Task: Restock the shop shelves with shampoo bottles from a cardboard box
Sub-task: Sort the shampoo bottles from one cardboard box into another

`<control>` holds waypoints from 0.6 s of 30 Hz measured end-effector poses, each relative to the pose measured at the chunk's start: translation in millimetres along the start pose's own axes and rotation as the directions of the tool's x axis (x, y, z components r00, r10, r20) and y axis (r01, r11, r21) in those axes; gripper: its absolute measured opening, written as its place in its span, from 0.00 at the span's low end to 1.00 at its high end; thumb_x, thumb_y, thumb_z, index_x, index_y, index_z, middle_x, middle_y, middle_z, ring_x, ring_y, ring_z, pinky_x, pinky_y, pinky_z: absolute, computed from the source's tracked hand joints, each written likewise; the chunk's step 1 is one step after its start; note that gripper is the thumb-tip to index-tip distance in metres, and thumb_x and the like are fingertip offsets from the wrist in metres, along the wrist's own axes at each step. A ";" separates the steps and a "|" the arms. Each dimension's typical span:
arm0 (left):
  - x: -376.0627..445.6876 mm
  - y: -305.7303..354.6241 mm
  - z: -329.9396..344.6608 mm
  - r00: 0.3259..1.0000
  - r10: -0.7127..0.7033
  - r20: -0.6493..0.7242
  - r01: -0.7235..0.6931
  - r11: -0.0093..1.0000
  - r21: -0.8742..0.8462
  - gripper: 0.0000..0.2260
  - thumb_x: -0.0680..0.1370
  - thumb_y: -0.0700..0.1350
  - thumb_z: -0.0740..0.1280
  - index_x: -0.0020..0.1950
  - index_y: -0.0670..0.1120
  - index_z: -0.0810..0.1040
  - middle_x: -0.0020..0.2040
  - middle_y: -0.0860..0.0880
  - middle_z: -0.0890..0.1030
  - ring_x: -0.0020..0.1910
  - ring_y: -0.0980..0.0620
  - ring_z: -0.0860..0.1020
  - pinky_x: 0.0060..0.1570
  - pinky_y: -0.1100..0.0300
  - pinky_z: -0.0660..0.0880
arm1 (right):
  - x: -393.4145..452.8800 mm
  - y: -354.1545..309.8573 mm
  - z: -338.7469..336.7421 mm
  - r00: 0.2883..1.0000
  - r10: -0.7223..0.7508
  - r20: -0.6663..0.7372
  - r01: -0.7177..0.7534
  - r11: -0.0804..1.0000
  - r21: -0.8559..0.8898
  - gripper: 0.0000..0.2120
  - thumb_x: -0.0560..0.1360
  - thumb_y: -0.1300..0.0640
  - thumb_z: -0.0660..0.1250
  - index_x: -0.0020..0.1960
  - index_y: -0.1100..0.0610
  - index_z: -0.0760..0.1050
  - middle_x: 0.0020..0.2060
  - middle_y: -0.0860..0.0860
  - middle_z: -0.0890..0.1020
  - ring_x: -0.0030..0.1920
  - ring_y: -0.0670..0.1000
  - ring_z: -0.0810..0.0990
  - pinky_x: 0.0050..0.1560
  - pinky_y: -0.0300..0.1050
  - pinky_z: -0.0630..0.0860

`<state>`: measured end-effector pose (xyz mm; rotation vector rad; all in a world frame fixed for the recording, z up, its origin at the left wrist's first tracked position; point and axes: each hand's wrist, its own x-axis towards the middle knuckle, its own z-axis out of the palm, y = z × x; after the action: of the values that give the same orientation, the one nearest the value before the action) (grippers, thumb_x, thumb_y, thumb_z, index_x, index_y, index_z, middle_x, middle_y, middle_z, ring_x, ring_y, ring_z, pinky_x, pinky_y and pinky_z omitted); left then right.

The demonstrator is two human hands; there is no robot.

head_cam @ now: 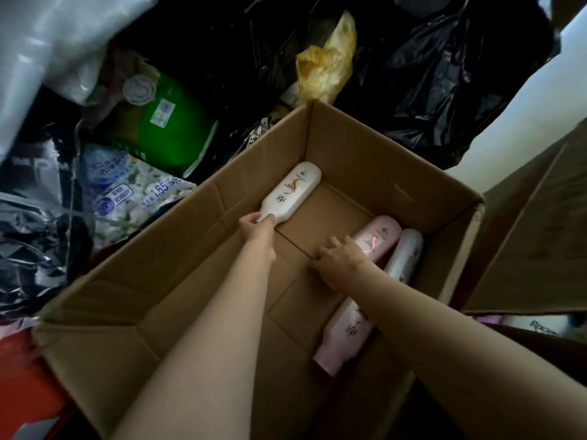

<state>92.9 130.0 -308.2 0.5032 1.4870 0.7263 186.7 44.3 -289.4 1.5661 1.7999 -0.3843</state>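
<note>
An open cardboard box point(203, 236) fills the middle of the view. My left hand point(259, 230) grips the cap end of a white shampoo bottle point(293, 190) by the box's far left wall. My right hand point(338, 260) curls its fingers over the lower end of a pink bottle point(381, 238) lying on the box floor. A pale lilac bottle point(406, 258) lies right beside it. Another pink bottle point(344, 335) lies nearer to me, partly under my right forearm.
Black plastic bags point(444, 74) and a yellow bag point(324, 61) are heaped beyond the box. A green pack point(171, 125) and a blue-white printed pack point(127, 188) lie to the left. A second cardboard box point(533, 249) stands on the right. Something red point(22, 376) sits at lower left.
</note>
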 end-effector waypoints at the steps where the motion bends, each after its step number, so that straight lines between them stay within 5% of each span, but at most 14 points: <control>1: -2.0 1.7 2.1 1.000 -0.023 -0.005 0.023 0.998 -0.064 0.13 0.77 0.36 0.62 0.60 0.45 0.66 0.64 0.43 0.69 0.52 0.49 0.70 0.59 0.57 0.72 | 0.6 0.6 0.8 1.000 -0.003 -0.012 0.003 1.000 -0.019 0.19 0.80 0.55 0.55 0.70 0.49 0.66 0.70 0.50 0.65 0.70 0.56 0.61 0.64 0.52 0.63; 4: -6.5 4.6 5.4 0.997 -0.080 -0.025 0.073 0.976 -0.208 0.19 0.77 0.34 0.63 0.66 0.41 0.63 0.66 0.41 0.67 0.53 0.47 0.70 0.61 0.53 0.74 | -0.9 6.1 -2.4 0.997 0.023 -0.068 -0.022 1.000 0.011 0.18 0.81 0.55 0.54 0.70 0.52 0.65 0.69 0.51 0.66 0.68 0.57 0.63 0.63 0.52 0.64; 8: -18.0 7.0 6.7 0.999 -0.051 -0.017 0.047 0.983 -0.180 0.17 0.77 0.35 0.65 0.65 0.37 0.69 0.59 0.42 0.73 0.58 0.47 0.73 0.60 0.57 0.74 | -8.6 17.5 -23.5 0.978 0.115 -0.172 -0.090 0.985 0.147 0.21 0.80 0.52 0.54 0.72 0.53 0.57 0.65 0.56 0.73 0.65 0.59 0.69 0.62 0.52 0.66; 12: -41.9 19.5 12.3 0.941 0.323 -0.098 -0.301 0.935 0.186 0.13 0.77 0.41 0.66 0.61 0.43 0.71 0.62 0.45 0.73 0.57 0.50 0.74 0.53 0.63 0.70 | -31.8 41.0 -57.9 0.903 0.323 -0.282 -0.176 0.879 0.442 0.25 0.79 0.53 0.58 0.74 0.53 0.55 0.62 0.57 0.75 0.62 0.59 0.73 0.57 0.51 0.70; 14: -61.5 32.5 17.8 0.865 0.500 -0.036 -0.467 0.830 0.304 0.13 0.78 0.42 0.64 0.62 0.44 0.71 0.63 0.46 0.73 0.59 0.50 0.73 0.51 0.65 0.70 | -44.5 49.2 -72.2 0.806 0.510 -0.301 -0.189 0.703 0.686 0.21 0.77 0.56 0.61 0.68 0.55 0.61 0.60 0.57 0.76 0.61 0.61 0.75 0.54 0.52 0.71; 18: -104.6 69.1 32.0 0.639 0.759 0.124 -0.744 0.568 0.351 0.13 0.77 0.44 0.65 0.62 0.44 0.74 0.61 0.45 0.75 0.60 0.47 0.73 0.58 0.57 0.70 | -65.1 84.9 -113.0 0.631 0.776 -0.026 0.039 0.002 0.999 0.22 0.76 0.55 0.66 0.65 0.60 0.64 0.62 0.59 0.73 0.62 0.60 0.74 0.59 0.52 0.72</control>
<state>122.2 108.7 -184.0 1.5029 1.4237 1.1203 232.9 87.0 -147.0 3.5220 1.1494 -1.0121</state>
